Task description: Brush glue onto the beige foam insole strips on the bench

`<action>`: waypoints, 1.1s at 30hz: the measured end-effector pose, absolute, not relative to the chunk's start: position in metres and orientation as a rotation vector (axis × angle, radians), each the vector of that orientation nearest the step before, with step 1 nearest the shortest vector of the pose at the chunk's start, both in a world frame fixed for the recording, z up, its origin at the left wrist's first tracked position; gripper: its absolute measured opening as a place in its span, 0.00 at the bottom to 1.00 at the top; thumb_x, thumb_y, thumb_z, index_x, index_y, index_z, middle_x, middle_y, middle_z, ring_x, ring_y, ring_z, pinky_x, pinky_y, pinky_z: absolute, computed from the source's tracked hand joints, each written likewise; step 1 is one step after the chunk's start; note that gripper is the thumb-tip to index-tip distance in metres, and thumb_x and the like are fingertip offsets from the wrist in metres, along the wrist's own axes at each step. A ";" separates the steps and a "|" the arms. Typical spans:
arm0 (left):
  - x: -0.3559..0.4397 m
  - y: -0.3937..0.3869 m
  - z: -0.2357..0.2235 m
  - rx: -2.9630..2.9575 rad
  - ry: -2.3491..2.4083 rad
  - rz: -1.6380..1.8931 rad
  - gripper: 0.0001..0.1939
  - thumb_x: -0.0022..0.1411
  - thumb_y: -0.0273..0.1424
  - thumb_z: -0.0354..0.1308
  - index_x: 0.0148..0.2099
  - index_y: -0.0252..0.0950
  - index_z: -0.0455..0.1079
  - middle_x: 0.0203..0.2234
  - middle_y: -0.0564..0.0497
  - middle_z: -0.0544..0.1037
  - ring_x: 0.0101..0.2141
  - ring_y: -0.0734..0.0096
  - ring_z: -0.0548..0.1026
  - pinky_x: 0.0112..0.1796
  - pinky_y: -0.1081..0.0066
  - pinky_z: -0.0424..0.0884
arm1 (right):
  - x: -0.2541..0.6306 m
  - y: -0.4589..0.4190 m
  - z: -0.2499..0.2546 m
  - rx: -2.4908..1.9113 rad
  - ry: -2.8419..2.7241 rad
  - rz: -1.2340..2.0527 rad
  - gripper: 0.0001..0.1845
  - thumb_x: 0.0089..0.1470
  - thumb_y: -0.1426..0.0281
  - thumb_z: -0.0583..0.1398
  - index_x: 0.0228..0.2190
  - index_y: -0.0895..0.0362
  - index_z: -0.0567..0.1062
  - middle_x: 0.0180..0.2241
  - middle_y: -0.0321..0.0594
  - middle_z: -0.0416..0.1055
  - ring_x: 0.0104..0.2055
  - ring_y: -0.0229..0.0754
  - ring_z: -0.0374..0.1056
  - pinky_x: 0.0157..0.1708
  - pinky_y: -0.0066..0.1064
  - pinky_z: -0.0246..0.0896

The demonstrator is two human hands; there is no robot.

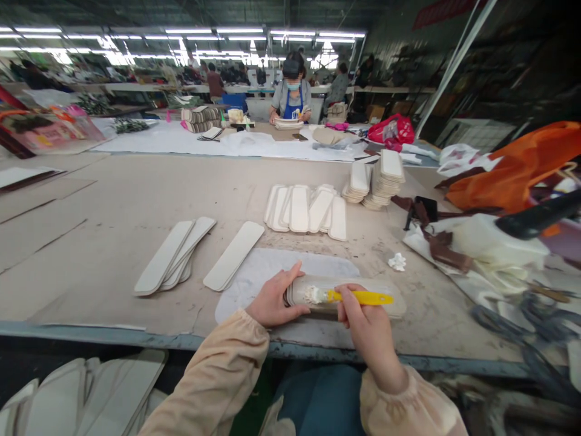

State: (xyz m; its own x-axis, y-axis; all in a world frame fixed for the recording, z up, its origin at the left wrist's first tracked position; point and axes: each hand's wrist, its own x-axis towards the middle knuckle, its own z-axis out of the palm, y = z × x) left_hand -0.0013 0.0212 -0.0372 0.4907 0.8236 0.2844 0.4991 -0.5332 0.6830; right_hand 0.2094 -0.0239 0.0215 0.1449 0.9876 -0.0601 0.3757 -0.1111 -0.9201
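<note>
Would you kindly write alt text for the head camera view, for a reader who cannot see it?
The right hand holds a yellow-handled brush over a stack of pale, rounded strips, with the left hand braced around its left end. More strips lie grouped on the worktable; beyond, a person in a blue apron faces the camera.

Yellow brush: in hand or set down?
In hand: the right hand grips the yellow brush by its handle, bristles on the pale stack.
</note>
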 end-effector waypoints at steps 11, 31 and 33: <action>0.000 0.020 -0.033 2.239 1.138 0.782 0.47 0.56 0.43 0.62 0.69 0.39 0.42 0.56 0.42 0.70 0.55 0.55 0.68 0.59 0.52 0.59 | 0.305 -0.026 0.040 -2.078 -1.317 0.537 0.20 0.53 0.55 0.52 0.20 0.55 0.71 0.17 0.36 0.69 0.22 0.41 0.66 0.26 0.30 0.54; -0.002 0.019 -0.040 2.183 1.127 0.864 0.50 0.55 0.45 0.63 0.70 0.40 0.38 0.56 0.42 0.69 0.54 0.56 0.69 0.56 0.56 0.64 | 0.209 -0.069 0.032 -1.380 -1.816 0.666 0.11 0.61 0.66 0.53 0.35 0.55 0.74 0.25 0.38 0.70 0.29 0.40 0.67 0.33 0.30 0.60; -0.001 0.019 -0.039 2.148 1.127 0.858 0.53 0.52 0.46 0.64 0.70 0.39 0.37 0.55 0.42 0.69 0.54 0.55 0.69 0.56 0.55 0.63 | 0.216 -0.064 0.030 -1.352 -1.455 0.883 0.13 0.61 0.63 0.53 0.36 0.56 0.73 0.21 0.34 0.65 0.23 0.38 0.63 0.26 0.29 0.58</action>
